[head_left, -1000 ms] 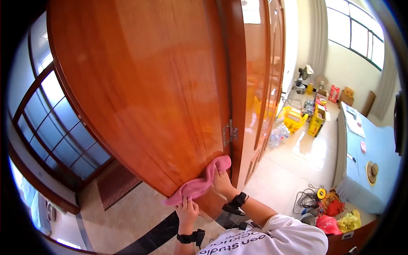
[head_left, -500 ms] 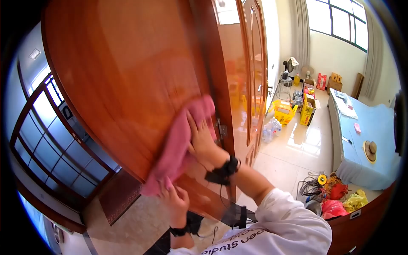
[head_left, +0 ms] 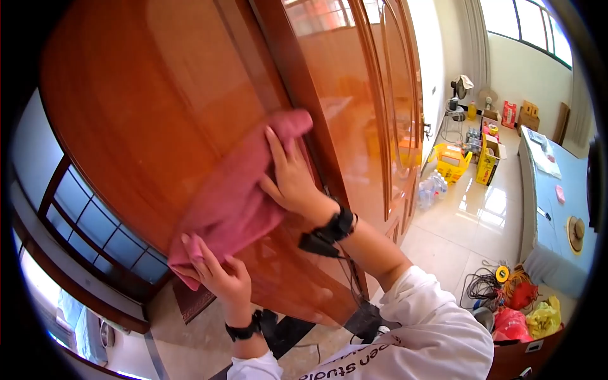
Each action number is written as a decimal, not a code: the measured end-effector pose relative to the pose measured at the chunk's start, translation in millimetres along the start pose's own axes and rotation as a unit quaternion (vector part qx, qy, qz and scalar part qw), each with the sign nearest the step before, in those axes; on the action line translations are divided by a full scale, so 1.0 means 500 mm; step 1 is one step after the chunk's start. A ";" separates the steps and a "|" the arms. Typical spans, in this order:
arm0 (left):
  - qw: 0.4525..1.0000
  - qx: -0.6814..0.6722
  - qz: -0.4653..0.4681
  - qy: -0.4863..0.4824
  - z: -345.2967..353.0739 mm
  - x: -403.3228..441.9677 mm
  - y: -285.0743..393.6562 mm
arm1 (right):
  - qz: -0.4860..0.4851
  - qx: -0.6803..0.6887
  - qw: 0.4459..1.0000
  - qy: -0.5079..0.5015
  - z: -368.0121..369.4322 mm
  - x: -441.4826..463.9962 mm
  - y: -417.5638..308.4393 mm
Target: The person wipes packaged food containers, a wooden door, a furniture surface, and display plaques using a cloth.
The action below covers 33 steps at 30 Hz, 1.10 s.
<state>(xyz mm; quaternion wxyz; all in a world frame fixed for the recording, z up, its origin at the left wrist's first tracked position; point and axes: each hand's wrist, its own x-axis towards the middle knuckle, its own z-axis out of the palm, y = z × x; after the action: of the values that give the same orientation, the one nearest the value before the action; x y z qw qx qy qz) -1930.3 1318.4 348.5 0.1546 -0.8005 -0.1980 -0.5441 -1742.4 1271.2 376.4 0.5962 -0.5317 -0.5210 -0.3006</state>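
Left hand (head_left: 223, 278) pinches, right hand (head_left: 296, 185) touches cloth (head_left: 233, 196); apparently against door (head_left: 145, 120).

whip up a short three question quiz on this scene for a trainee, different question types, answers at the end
1. What colour is the cloth under the left hand and right hand?
A) yellow
B) pink
C) green

2. True or false: the hat lies on the blue cover.

3. Fill in: the ____ hand is nearer the cloth's upper end in the picture.

Key: 1. B; 2. true; 3. right
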 end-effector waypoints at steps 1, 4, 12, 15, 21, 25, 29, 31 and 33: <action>0.999 0.032 0.002 0.031 0.008 0.023 0.007 | 0.001 0.007 1.000 0.000 0.005 0.014 -0.002; 0.995 0.086 0.003 0.054 0.049 -0.009 0.012 | -0.078 -0.060 0.993 0.061 0.013 0.006 0.008; 0.968 0.055 0.011 -0.246 0.116 -0.390 0.057 | 0.053 -0.162 0.914 -0.368 0.061 -0.531 0.110; 0.955 -0.001 0.004 -0.295 0.105 -0.413 0.066 | -0.016 -0.116 0.935 -0.333 0.029 -0.549 0.102; 0.984 0.156 0.017 -0.083 0.067 -0.197 0.003 | -0.114 -0.034 0.987 -0.111 0.011 -0.203 0.055; 0.992 0.085 -0.090 0.016 0.063 -0.105 0.010 | -0.061 -0.039 0.996 -0.060 0.011 -0.111 0.011; 0.989 0.116 -0.032 -0.089 0.102 -0.248 0.005 | -0.027 -0.026 0.983 -0.182 0.047 -0.293 0.047; 0.984 0.113 -0.024 -0.138 0.114 -0.341 0.021 | -0.002 -0.001 0.972 -0.234 0.062 -0.438 0.073; 0.979 0.103 -0.030 -0.176 0.110 -0.404 0.026 | -0.018 0.011 0.979 -0.205 0.053 -0.538 0.081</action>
<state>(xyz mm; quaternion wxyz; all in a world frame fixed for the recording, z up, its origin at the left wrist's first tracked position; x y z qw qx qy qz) -1946.1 1302.3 140.0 0.1826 -0.8572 -0.3005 -0.3762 -1787.5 1254.0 107.4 0.4771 -0.5658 -0.6451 -0.1899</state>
